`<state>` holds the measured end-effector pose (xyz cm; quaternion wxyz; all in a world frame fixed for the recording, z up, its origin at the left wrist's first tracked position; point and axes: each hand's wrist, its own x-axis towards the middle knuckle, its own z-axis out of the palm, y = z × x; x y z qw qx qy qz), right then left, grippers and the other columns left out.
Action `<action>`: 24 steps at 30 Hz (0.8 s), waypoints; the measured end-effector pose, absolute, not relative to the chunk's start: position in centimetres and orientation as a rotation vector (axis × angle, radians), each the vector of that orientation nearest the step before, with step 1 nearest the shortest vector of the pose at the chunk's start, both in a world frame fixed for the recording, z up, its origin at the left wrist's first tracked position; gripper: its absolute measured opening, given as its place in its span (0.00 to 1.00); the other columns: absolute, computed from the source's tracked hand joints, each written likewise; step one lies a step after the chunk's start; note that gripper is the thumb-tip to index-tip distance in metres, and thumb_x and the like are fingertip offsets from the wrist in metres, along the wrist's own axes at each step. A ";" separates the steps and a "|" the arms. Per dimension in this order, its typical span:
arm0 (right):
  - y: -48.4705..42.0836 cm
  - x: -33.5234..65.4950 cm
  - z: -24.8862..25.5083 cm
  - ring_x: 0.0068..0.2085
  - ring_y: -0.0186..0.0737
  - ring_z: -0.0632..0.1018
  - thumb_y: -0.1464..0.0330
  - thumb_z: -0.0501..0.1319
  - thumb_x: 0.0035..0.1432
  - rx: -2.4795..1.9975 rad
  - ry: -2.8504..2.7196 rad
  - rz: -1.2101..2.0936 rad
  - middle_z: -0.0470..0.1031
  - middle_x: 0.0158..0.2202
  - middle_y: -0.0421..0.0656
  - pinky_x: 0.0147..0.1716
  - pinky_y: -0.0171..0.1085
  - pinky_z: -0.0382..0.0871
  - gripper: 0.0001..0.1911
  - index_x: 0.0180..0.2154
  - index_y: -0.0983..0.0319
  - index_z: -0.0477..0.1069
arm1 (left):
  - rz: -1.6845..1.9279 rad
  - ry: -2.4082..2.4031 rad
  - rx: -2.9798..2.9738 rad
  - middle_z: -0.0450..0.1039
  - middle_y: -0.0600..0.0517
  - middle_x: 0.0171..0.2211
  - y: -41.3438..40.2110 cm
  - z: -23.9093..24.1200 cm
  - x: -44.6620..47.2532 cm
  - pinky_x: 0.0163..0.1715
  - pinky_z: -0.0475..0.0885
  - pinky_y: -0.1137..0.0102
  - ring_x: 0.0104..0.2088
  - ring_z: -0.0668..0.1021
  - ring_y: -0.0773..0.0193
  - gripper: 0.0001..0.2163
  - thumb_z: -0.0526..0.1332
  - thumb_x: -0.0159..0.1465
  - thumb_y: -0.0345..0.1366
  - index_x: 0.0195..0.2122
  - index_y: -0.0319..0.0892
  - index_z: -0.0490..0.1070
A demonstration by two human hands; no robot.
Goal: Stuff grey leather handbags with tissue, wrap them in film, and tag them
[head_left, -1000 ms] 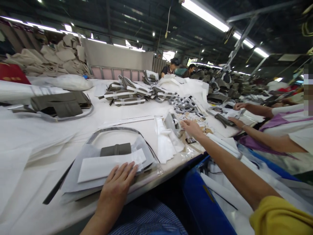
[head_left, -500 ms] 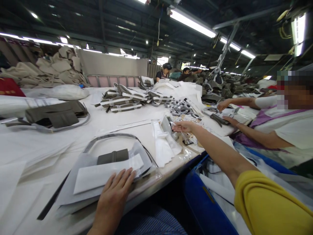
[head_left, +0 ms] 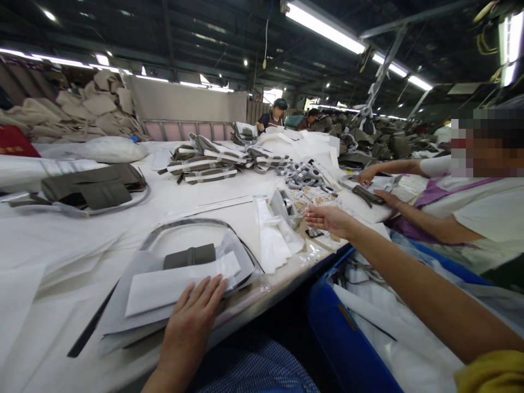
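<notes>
One folded white strip (head_left: 153, 289) lay near on the desk (head_left: 172, 202), the left hand (head_left: 191, 325) resting against its near edge, fingers extended and gripping nothing. The right hand (head_left: 331, 219) was beside one grey box (head_left: 279, 206) (I couldn't tell whether its fingers pinched anything). The desk was white, the hall dim and lamp-lit, with one co-worker (head_left: 470, 221) right and two far.

White strip (head_left: 164, 287), olive-grey fabric piece (head_left: 189, 257), blue checked cloth (head_left: 262, 365), yellow sleeve (head_left: 493, 374), blue bin (head_left: 339, 335)
</notes>
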<state>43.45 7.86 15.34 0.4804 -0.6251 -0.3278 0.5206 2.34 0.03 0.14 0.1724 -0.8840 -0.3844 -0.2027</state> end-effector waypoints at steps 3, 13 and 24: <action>5.3 43.1 13.7 0.31 0.35 0.80 0.67 0.64 0.62 -1.554 -0.811 1.195 0.79 0.34 0.49 0.34 0.33 0.79 0.08 0.32 0.67 0.75 | -0.593 -1.098 -2.521 0.62 0.52 0.64 0.0 0.2 2.4 0.58 0.64 0.54 0.60 0.70 0.51 0.25 0.52 0.67 0.31 0.66 0.46 0.57; 5.1 43.3 5.8 0.24 0.35 0.77 0.62 0.70 0.53 -1.696 -0.957 0.801 0.76 0.24 0.43 0.27 0.34 0.78 0.12 0.28 0.63 0.73 | -0.565 -1.123 -2.517 0.61 0.52 0.64 -0.2 0.5 2.6 0.59 0.62 0.54 0.60 0.69 0.51 0.24 0.51 0.68 0.30 0.66 0.44 0.58; 2.9 45.5 7.9 0.39 0.46 0.78 0.64 0.65 0.54 -1.888 -1.546 0.207 0.80 0.34 0.43 0.44 0.42 0.70 0.05 0.32 0.58 0.77 | -0.635 -1.129 -2.567 0.61 0.51 0.65 -0.2 0.4 2.4 0.60 0.60 0.54 0.60 0.69 0.50 0.26 0.51 0.68 0.31 0.68 0.45 0.54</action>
